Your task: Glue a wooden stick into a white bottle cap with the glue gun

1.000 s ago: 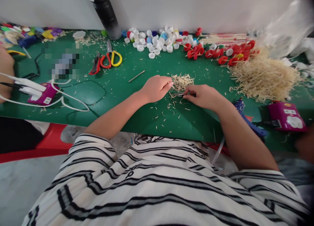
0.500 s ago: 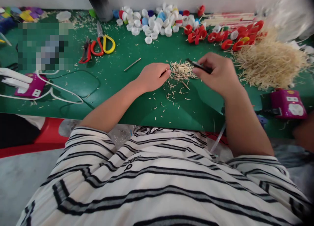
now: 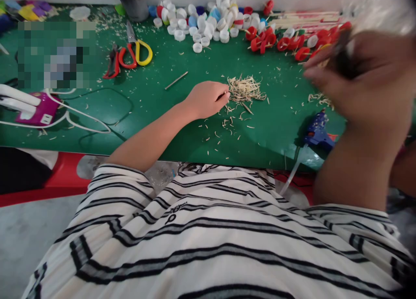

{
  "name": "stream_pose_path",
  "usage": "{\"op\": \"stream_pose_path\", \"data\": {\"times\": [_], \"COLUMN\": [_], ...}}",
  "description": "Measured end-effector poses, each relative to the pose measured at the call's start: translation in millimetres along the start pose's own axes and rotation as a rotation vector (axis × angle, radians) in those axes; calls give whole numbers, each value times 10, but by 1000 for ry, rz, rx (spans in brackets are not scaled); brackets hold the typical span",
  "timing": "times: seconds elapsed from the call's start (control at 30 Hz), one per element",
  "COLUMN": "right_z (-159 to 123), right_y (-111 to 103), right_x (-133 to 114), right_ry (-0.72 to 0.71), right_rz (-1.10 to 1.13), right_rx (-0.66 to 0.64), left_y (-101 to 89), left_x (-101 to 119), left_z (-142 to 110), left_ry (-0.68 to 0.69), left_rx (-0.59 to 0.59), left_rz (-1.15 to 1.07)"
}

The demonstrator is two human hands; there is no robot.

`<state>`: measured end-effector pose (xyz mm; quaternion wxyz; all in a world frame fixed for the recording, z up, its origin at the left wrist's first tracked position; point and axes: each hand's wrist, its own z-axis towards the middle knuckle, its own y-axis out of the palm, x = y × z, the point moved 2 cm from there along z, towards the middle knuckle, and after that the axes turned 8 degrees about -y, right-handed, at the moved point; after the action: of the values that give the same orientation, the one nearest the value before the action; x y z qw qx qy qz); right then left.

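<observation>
My left hand (image 3: 208, 100) rests on the green table with thumb and fingers pinched together. What lies in that pinch is too small to make out. Right beside its fingertips is a small heap of pale wood shavings (image 3: 246, 89), with stray curls scattered nearer to me. My right hand (image 3: 373, 80) is raised at the right, smeared by motion, its fingers closed around a slim black tool (image 3: 345, 58) whose kind I cannot tell. Below that hand a blue glue gun (image 3: 316, 128) lies on the table, partly covered by my forearm.
Bottle caps (image 3: 208, 28) lie along the back, with red caps on sticks (image 3: 263, 40) to their right. Scissors (image 3: 134, 52), red-handled pliers (image 3: 112, 65) and a thin rod (image 3: 176, 80) lie left of centre. A purple power socket (image 3: 39, 110) with white cables stands at far left.
My right hand has swung right and up with the black tool, away from the shavings, uncovering the glue gun. The left hand stays almost in place, still pinched.
</observation>
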<state>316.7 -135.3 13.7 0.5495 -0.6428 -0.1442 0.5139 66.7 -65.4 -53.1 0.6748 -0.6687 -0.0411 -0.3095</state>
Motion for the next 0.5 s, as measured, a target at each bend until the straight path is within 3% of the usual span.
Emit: {"op": "stream_pose_path", "data": {"times": [0.27,0.5], "right_z": [-138,-197], "right_y": [309,524], "right_x": [-219,-252], "right_ry": [-221,-311], "right_rz": [97,117], "right_rx": [-311,-425], "left_y": [24,16], "left_x": [4,26], "left_z": [8,1], "left_ry": [32,1], "left_rx": [21,-1], "left_rz": [50,83]}}
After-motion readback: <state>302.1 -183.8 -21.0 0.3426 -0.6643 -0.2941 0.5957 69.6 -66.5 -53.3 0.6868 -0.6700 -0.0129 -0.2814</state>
